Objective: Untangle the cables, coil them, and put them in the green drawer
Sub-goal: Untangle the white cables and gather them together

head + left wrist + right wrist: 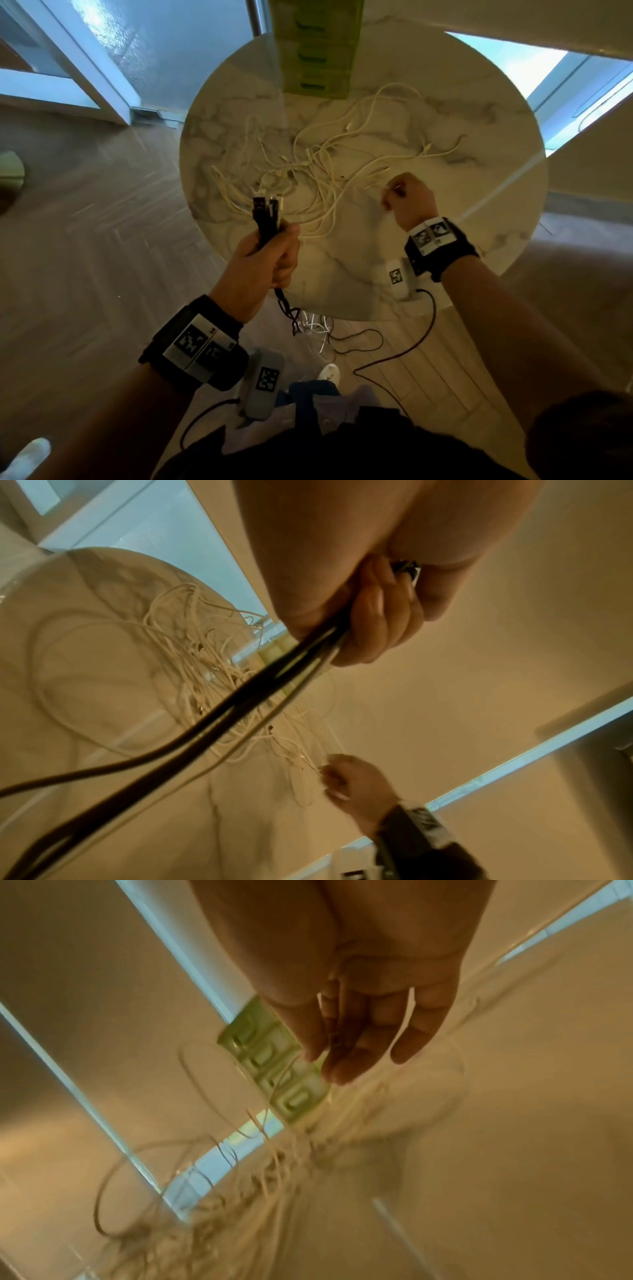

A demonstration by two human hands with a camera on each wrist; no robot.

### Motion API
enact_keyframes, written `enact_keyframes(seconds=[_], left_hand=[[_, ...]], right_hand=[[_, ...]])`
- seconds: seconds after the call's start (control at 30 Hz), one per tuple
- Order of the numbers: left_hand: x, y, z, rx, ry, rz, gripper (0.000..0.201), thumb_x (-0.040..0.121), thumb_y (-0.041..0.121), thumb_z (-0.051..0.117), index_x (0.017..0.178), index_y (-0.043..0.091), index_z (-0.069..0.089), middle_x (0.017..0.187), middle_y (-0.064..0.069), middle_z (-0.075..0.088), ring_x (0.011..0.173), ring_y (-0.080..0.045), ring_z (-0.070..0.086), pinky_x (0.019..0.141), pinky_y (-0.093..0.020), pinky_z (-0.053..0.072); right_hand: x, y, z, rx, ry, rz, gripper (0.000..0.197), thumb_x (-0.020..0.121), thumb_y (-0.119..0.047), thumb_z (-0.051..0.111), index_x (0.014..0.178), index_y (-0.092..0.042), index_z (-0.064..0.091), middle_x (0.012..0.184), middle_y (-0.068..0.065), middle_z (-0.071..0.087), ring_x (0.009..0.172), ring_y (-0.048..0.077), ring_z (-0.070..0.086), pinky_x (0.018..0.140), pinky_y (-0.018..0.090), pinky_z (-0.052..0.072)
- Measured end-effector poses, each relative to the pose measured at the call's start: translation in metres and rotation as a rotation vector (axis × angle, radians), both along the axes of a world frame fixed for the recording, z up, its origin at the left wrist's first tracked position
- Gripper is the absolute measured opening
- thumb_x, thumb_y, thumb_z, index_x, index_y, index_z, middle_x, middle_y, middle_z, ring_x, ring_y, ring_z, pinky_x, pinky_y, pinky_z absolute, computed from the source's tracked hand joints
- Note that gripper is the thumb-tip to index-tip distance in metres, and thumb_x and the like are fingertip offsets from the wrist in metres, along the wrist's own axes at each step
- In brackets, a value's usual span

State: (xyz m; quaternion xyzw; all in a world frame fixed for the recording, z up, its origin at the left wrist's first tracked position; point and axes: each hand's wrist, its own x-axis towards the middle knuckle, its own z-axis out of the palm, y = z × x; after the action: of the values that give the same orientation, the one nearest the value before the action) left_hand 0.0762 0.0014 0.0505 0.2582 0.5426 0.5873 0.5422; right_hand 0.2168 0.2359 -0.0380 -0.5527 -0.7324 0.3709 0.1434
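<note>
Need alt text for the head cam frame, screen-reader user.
Seen from above, the left hand grips a bundle of black cables upright over a round marble table, while the right hand pinches a strand of the tangled white cables. A green drawer unit stands at the far edge.

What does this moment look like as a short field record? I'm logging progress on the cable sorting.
surface: round marble table
left hand: grips a bundle of black cables, plug ends up, the rest hanging below the table edge
right hand: fingers curled, pinching a white cable end over the table
white cables: tangled, spread loose on the table
green drawer unit: at the far side of the table, drawers look closed
coiled so far: none visible
</note>
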Motion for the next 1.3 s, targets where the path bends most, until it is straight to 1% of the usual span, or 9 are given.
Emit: enact_keyframes(seconds=[0.13, 0.4, 0.57, 0.67, 0.73, 0.9, 1.07, 1.17, 1.3], left_hand=[[0.004, 0.002, -0.002, -0.033, -0.032, 0.031, 0.035, 0.091, 0.033, 0.048, 0.064, 0.016, 0.032, 0.049, 0.006, 0.025, 0.038, -0.005, 0.018, 0.038, -0.021, 0.015], [0.022, 0.018, 0.004, 0.029, -0.075, -0.048, 0.029, 0.093, 0.03, 0.05, 0.065, 0.021, 0.047, 0.048, 0.009, 0.03, 0.038, -0.003, 0.022, 0.037, -0.015, 0.021], [0.031, 0.021, 0.013, 0.11, -0.2, -0.12, 0.006, 0.079, 0.017, 0.038, 0.079, 0.014, 0.043, 0.048, 0.008, 0.035, 0.036, -0.002, 0.024, 0.039, -0.016, 0.024], [0.034, 0.021, 0.014, 0.142, -0.125, -0.067, 0.009, 0.083, 0.016, 0.035, 0.077, 0.012, 0.041, 0.051, 0.009, 0.04, 0.037, -0.002, 0.027, 0.04, -0.016, 0.025], [0.036, 0.018, 0.009, 0.132, 0.004, -0.02, 0.015, 0.088, 0.014, 0.036, 0.075, 0.012, 0.044, 0.059, 0.006, 0.044, 0.042, -0.003, 0.034, 0.043, -0.016, 0.027], [0.038, 0.004, -0.004, -0.016, 0.16, -0.038, 0.026, 0.079, 0.028, 0.046, 0.091, 0.017, 0.067, 0.088, 0.001, 0.068, 0.091, -0.013, 0.062, 0.088, -0.033, 0.048], [0.045, -0.024, 0.017, 0.098, 0.104, -0.108, 0.035, 0.093, 0.027, 0.034, 0.069, 0.014, 0.056, 0.052, 0.006, 0.048, 0.048, -0.008, 0.04, 0.054, -0.023, 0.034], [0.037, -0.045, 0.022, 0.143, -0.048, -0.109, 0.033, 0.089, 0.045, 0.046, 0.076, 0.015, 0.054, 0.056, 0.006, 0.037, 0.049, -0.006, 0.03, 0.052, -0.022, 0.027], [0.021, -0.074, 0.019, 0.079, 0.126, -0.263, 0.042, 0.092, 0.041, 0.046, 0.06, 0.016, 0.037, 0.053, 0.003, 0.027, 0.047, -0.008, 0.028, 0.052, -0.023, 0.033]], right_hand=[[0.022, -0.001, 0.054, 0.107, 0.335, -0.101, 0.004, 0.089, -0.014, 0.057, 0.087, -0.017, 0.054, 0.075, 0.003, 0.063, 0.054, -0.002, 0.056, 0.057, 0.011, 0.047], [0.044, -0.059, 0.11, 0.018, 0.868, -0.043, 0.014, 0.078, -0.002, 0.066, 0.082, -0.015, 0.062, 0.072, -0.01, 0.065, 0.074, 0.01, 0.06, 0.078, 0.029, 0.051], [0.049, -0.099, 0.112, 0.005, 0.621, 0.228, 0.014, 0.081, 0.0, 0.065, 0.089, -0.012, 0.066, 0.08, 0.0, 0.071, 0.079, 0.027, 0.066, 0.08, 0.037, 0.053], [0.047, -0.121, 0.112, 0.052, 0.424, 0.372, 0.027, 0.087, -0.011, 0.062, 0.114, -0.016, 0.064, 0.078, -0.015, 0.064, 0.077, 0.003, 0.064, 0.083, 0.026, 0.051], [0.043, -0.137, 0.115, 0.033, 0.48, 0.38, 0.035, 0.089, -0.012, 0.059, 0.124, -0.017, 0.057, 0.082, -0.016, 0.063, 0.082, 0.004, 0.064, 0.086, 0.024, 0.05], [0.028, -0.169, 0.122, 0.087, 0.653, 0.252, 0.035, 0.085, -0.012, 0.062, 0.119, -0.018, 0.059, 0.085, -0.001, 0.069, 0.089, 0.013, 0.065, 0.09, 0.032, 0.049], [0.014, -0.198, 0.115, 0.196, 0.567, 0.224, 0.039, 0.088, -0.03, 0.056, 0.126, -0.023, 0.053, 0.109, -0.003, 0.055, 0.106, 0.013, 0.055, 0.091, 0.033, 0.049], [0.014, -0.225, 0.1, -0.245, 0.693, 0.378, 0.062, 0.087, -0.036, 0.057, 0.141, -0.02, 0.03, 0.133, 0.001, 0.049, 0.122, 0.015, 0.051, 0.098, 0.043, 0.047], [0.013, -0.257, 0.074, -0.266, 0.545, 0.515, 0.085, 0.075, -0.022, 0.077, 0.143, -0.018, 0.026, 0.131, -0.003, 0.054, 0.12, 0.006, 0.052, 0.1, 0.033, 0.046]])
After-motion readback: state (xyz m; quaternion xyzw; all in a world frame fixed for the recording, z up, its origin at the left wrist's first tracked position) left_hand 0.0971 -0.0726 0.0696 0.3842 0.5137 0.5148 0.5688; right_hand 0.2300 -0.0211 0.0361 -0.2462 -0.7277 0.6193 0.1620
